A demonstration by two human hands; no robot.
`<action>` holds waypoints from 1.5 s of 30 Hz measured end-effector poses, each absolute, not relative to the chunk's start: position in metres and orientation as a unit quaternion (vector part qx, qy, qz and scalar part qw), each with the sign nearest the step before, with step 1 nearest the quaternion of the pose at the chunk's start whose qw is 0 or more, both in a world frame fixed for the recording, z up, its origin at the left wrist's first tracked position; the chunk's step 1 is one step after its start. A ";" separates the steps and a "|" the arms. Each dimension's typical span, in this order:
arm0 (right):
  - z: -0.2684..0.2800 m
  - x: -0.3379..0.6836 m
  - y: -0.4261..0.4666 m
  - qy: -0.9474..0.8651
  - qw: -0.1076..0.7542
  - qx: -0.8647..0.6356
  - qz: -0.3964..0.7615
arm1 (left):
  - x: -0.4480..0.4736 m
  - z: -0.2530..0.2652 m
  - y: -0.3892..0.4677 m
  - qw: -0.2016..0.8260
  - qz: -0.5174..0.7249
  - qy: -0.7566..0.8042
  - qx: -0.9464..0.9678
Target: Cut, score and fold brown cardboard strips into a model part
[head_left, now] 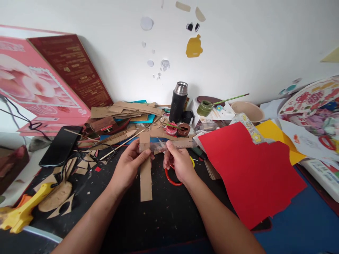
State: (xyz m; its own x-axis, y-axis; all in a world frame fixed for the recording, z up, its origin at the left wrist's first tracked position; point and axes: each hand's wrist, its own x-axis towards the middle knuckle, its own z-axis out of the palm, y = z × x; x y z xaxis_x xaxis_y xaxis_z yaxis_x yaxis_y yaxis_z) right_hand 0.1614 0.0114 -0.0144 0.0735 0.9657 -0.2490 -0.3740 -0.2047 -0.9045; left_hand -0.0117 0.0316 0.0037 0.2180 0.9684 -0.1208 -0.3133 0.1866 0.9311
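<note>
A strip of brown cardboard stands upright in front of me, with a clear plastic ruler lying across its upper part. My left hand is closed, pinching the strip and the ruler's left end together under the thumb. My right hand is curled round a pair of scissors, its thumb against the ruler. The red scissor handle shows below the right hand; what looks like a blade tip points up by the ruler. The palm hides the rest of the scissors.
Cardboard scraps pile up behind my hands, near a black thermos and small paint jars. At left lie a phone and a yellow glue gun. Red paper covers the right side.
</note>
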 end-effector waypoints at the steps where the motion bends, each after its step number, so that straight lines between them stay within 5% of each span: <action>1: -0.014 0.162 0.011 -0.306 0.549 -0.479 0.613 | -0.013 0.003 0.032 0.656 0.483 0.397 0.423; 22: -0.011 0.164 0.010 -0.280 0.571 -0.399 0.661 | -0.008 0.016 0.030 0.727 0.452 0.381 0.349; 31: -0.017 0.157 0.005 -0.374 0.519 -0.406 0.653 | -0.010 0.009 0.035 0.702 0.458 0.438 0.323; 45: -0.014 0.161 0.011 -0.305 0.574 -0.456 0.608 | -0.010 -0.002 0.024 0.623 0.463 0.452 0.440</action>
